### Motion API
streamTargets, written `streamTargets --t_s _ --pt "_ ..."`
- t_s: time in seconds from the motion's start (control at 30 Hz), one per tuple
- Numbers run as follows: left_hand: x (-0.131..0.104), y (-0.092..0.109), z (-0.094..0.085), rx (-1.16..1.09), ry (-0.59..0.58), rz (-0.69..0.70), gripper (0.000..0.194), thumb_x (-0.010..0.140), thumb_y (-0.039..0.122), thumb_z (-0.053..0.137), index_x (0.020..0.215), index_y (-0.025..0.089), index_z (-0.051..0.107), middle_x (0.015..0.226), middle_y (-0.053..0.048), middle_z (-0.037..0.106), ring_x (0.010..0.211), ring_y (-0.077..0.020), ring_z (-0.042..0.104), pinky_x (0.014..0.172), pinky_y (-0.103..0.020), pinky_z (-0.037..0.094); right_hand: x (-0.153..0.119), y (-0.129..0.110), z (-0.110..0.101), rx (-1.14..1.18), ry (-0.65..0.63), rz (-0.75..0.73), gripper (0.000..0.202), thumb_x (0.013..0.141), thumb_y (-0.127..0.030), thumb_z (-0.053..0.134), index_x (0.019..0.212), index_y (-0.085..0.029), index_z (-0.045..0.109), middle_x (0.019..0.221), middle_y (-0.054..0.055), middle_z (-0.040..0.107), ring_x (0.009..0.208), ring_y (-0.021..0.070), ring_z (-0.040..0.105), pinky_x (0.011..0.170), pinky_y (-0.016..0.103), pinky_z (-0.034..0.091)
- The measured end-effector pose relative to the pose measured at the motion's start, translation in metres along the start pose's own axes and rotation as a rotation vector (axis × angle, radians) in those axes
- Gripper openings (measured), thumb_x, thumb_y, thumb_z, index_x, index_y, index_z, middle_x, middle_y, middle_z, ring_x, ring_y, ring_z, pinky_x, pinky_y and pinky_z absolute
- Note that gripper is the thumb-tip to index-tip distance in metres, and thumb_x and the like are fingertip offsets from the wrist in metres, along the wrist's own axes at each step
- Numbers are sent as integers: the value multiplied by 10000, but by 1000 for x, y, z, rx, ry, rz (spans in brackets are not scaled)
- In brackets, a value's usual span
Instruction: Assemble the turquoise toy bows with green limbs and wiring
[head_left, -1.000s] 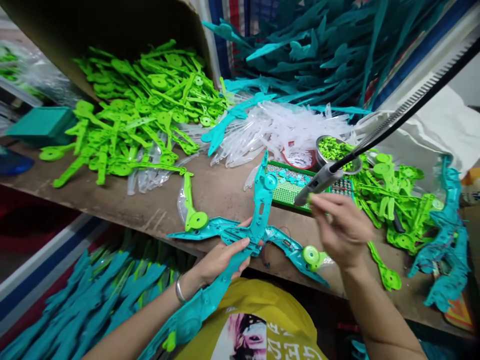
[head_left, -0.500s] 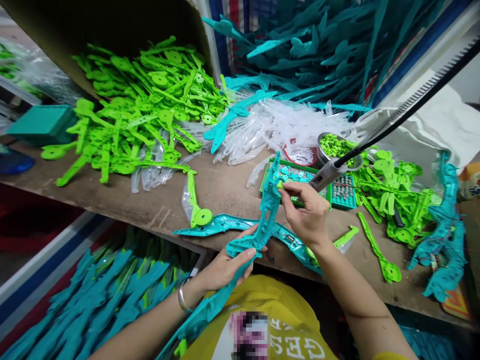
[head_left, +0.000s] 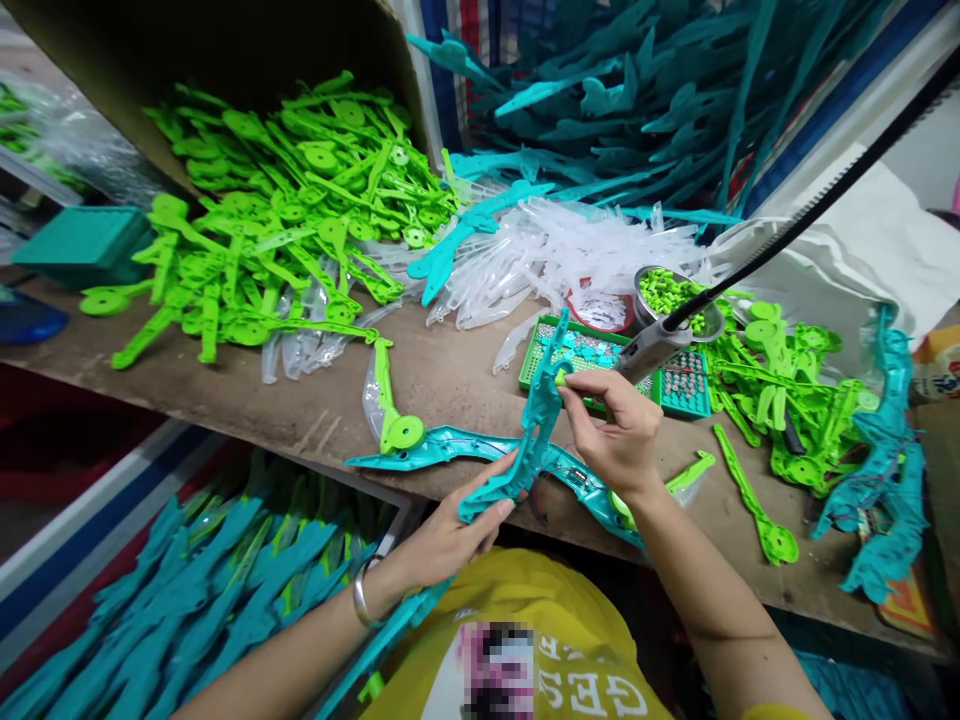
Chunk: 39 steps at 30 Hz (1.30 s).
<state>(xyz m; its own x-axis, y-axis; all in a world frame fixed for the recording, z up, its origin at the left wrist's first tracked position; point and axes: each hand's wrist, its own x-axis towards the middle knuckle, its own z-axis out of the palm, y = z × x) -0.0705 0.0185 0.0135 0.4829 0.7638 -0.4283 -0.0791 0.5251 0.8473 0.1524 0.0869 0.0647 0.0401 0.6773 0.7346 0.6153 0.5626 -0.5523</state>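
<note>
The teal frame (head_left: pixel 537 430) slants up off the table (head_left: pixel 307 420), left hand (head_left: pixel 461 525) gripping its middle seemingly to steady it, while the right hand (head_left: pixel 615 425) pinches a small green piece (head_left: pixel 560 377) against its upper arm.

Can count one left hand (head_left: pixel 457 530), one right hand (head_left: pixel 619 430), one held teal frame (head_left: pixel 537 425), one small green piece (head_left: pixel 561 379) between fingertips, one crosswise teal frame (head_left: pixel 457 446) on the one tabletop (head_left: pixel 289 410), and one bracelet (head_left: pixel 361 596). Can also count one handheld tool (head_left: pixel 656 347) on one black cable (head_left: pixel 806 215), one metal bowl (head_left: pixel 718 326), one red dish (head_left: pixel 609 326), one green tray (head_left: pixel 528 366), one teal tray (head_left: pixel 694 404), one teal box (head_left: pixel 82 236) and one lone green arm (head_left: pixel 752 502). Cannot number the heaped green arms (head_left: pixel 322 165) or clear strips (head_left: pixel 487 285), only dozens; at far right, perhaps two teal frames (head_left: pixel 894 370), too tangled to be sure.
</note>
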Motion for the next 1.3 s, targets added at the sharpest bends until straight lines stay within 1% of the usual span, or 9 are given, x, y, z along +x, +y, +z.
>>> streamTargets --t_s 0.17,0.27,0.47,0.57,0.63,0.73,0.97,1.13,1.3 --pt "-2 7 2 202 7 88 667 891 403 749 1512 251 558 612 16 604 595 -169 562 591 -260 495 -1 0 -2 -22 11 31 99 912 -158 688 945 -244 725 886 26 796 792 173 761 696 323 658" --pt "-2 7 3 221 29 168 608 873 395 764 1448 252 626 926 -82 763 1022 -286 704 867 -375 593 -1 -1 -2 -19 -1 29 92 911 -161 682 929 -242 722 870 23 793 777 170 759 700 325 656" --pt "-1 0 0 545 -17 348 576 963 343 652 1522 253 545 1499 -99 610 1470 -299 487 1277 -496 314 1 -3 -1 20 -13 49 84 911 -159 680 915 -238 709 856 16 788 767 154 752 679 303 646" --pt "-3 -4 0 501 5 325 559 942 371 685 1478 241 598 1366 -115 697 1361 -307 587 1206 -470 426 2 -1 0 25 -59 -31 105 920 -155 657 912 -242 715 848 15 793 787 165 763 729 335 662" --pt "-3 -2 2 388 18 218 607 936 414 694 1500 227 571 1047 -104 783 1028 -276 731 954 -407 595 2 1 1 41 -66 -22 80 933 -187 665 923 -245 720 864 12 797 797 166 768 739 339 669" --pt "2 15 1 239 -33 47 737 917 481 704 1556 195 473 676 -18 703 582 -190 652 591 -305 569 2 4 0 94 -17 81 128 946 -264 694 1072 -260 715 984 21 800 829 162 776 735 325 679" --pt "46 108 -46 603 22 280 188 753 320 853 783 168 747 761 -42 717 751 -187 665 779 -303 550 -9 13 -37 103 130 94 279 914 -219 718 1183 -294 707 1053 49 767 884 208 763 792 408 663" --pt "103 166 -74 709 -59 110 203 573 95 887 720 138 755 677 -29 685 693 -206 659 666 -294 526 -30 23 -61 -5 55 68 182 888 -171 728 1041 -266 747 953 48 794 874 223 762 783 414 646" --pt "165 188 -68 894 -286 -85 301 424 6 914 631 141 741 615 -30 709 624 -213 647 606 -296 527 -49 26 -74 -84 16 178 127 894 -163 717 984 -246 748 906 39 799 822 199 763 753 371 635"
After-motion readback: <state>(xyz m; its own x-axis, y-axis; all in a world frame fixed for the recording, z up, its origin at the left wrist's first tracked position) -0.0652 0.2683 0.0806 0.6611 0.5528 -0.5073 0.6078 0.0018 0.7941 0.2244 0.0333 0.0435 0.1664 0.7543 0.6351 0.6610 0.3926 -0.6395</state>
